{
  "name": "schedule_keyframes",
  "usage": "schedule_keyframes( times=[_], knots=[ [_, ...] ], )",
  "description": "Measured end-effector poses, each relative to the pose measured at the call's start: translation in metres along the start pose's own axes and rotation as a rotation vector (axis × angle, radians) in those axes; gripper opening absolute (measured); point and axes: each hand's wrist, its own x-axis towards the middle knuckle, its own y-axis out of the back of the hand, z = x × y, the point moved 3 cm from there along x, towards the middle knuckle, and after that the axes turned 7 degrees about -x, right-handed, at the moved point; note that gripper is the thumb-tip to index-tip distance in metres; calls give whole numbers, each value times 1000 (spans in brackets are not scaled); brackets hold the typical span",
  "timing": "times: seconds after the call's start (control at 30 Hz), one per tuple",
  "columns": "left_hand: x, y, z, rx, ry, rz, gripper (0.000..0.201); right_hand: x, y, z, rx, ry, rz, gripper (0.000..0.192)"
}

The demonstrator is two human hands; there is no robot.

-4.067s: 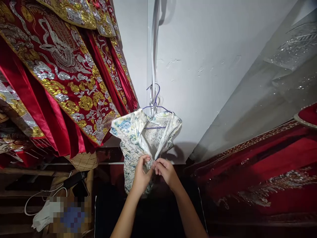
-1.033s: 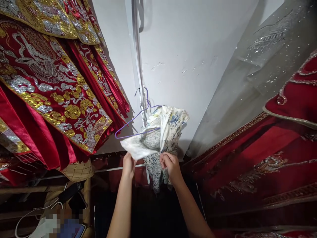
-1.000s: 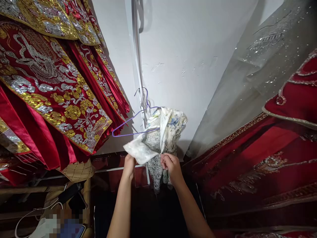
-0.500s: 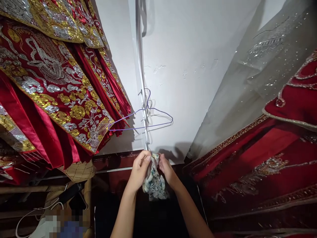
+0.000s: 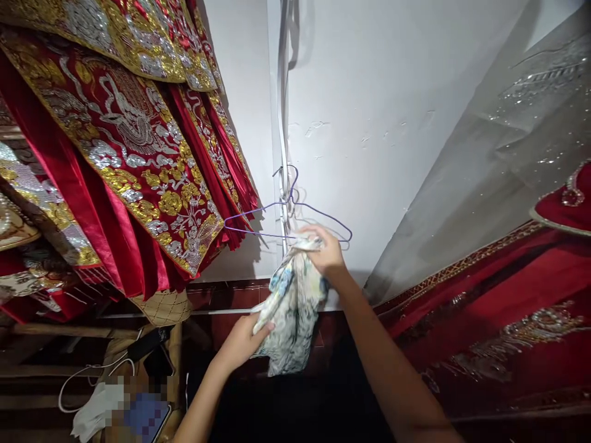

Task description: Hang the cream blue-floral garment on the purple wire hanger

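The floral garment (image 5: 290, 307), bunched low between both hands half a second ago, is now drawn out into a hanging length at frame centre; the right hand (image 5: 329, 251) has risen and pinches its top end just beside the lower bar of the bare purple wire hanger (image 5: 289, 212); the left hand (image 5: 242, 341) has dropped toward lower centre, fingers closed on a lower fold. Judgement: cloth is off the hanger and under handling, with its upper edge back at hanger level; red embroidered robes (image 5: 129, 141) at upper left unchanged.

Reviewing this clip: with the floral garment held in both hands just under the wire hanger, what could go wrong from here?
1. The thin purple hanger hangs from a small wall hook; a bump from the right hand could knock it off.
2. The floral garment is bunched between the hands, left hand low; it might snag on the wire.
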Motion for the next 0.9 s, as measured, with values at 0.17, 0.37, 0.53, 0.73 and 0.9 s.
schedule_keyframes(
  times=[0.17,0.37,0.53,0.73,0.9],
  knots=[
    [-4,32,12,199,-35,87,42,32,-18,50,-40,-98,-97,37],
    [6,69,21,351,-99,107,40,5,-6,83,-90,-83,-94,15],
    [36,97,39,429,-183,180,25,-12,37,68,-157,-99,-39,7],
    [70,109,90,465,-396,367,27,-14,56,46,-193,-117,14,6],
    [91,101,102,415,-385,410,28,-31,37,35,-15,-169,-165,7]
  ],
)
